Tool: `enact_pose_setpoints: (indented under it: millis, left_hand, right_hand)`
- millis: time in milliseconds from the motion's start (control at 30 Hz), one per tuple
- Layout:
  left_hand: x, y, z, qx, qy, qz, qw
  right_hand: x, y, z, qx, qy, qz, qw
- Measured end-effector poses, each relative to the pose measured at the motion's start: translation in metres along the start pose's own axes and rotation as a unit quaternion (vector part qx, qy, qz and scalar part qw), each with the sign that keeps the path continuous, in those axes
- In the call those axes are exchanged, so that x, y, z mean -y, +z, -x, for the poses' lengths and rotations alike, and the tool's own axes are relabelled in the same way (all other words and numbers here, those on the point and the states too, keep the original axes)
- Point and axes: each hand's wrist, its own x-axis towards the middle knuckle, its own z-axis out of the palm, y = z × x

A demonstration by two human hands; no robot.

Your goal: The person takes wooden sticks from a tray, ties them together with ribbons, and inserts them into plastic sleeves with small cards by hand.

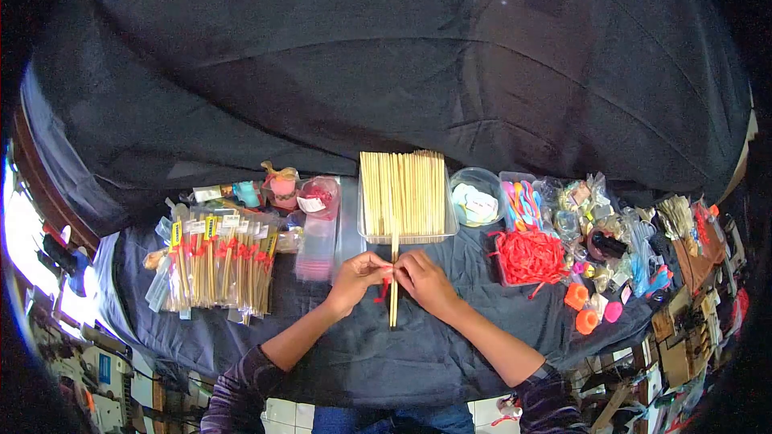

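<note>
A pair of pale wooden chopsticks (394, 309) points toward me, their far ends over the clear box's front edge. A short red ribbon (382, 292) hangs at the sticks, just below my fingertips. My left hand (358, 281) is closed, thumb and forefinger pinching the ribbon beside the sticks. From the other side, my right hand (430, 283) is closed with its bent fingertips against the chopsticks. Exactly how the ribbon passes between the fingertips is hidden. Straight ahead stands the clear plastic box (408, 238), filled with many upright wooden sticks (402, 189).
Bagged chopsticks with red ribbons (221, 265) lie at left, near a tub of red pieces (319, 197). At right sit a box of red ribbons (531, 257), a round tub of white labels (476, 199) and assorted small items (607, 241). Dark cloth (322, 354) covers the table.
</note>
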Motion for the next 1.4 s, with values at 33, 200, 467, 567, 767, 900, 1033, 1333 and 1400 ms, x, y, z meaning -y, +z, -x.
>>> enact_pose_setpoints:
  millis: [33,200,467,567,767,900,1033,1333,1400]
  left_hand:
    - [-0.002,0.002,0.001,-0.006,0.002,0.004,1.0]
    - [0.0,0.006,0.001,-0.019,0.022,0.006,1.0]
    - [-0.002,0.01,0.002,-0.037,0.039,0.03,0.998]
    - [-0.001,0.01,0.002,-0.05,0.038,0.026,0.998]
    - [0.005,0.009,0.002,-0.065,0.059,0.009,0.996]
    - [0.008,0.009,0.002,-0.069,0.055,0.013,0.996]
    - [0.006,0.01,0.003,-0.084,0.061,0.025,0.994]
    - [0.006,0.011,0.003,-0.059,0.083,0.028,0.994]
    - [0.006,0.013,0.004,-0.057,0.087,0.02,0.994]
  right_hand:
    - [0.0,0.002,0.0,-0.006,-0.012,0.013,1.0]
    - [0.0,0.007,0.003,-0.016,-0.025,0.061,0.998]
    - [-0.001,0.013,0.006,-0.014,-0.037,0.124,0.991]
    - [0.0,0.009,0.005,-0.014,-0.053,0.124,0.991]
    - [-0.004,0.008,0.007,-0.014,-0.063,0.1,0.993]
    - [-0.003,0.006,0.006,-0.019,-0.06,0.05,0.997]
    - [-0.005,0.006,0.006,-0.033,-0.013,-0.058,0.998]
    - [-0.005,0.005,0.005,0.01,0.123,-0.164,0.979]
    - [-0.007,0.007,0.006,0.008,0.151,-0.211,0.966]
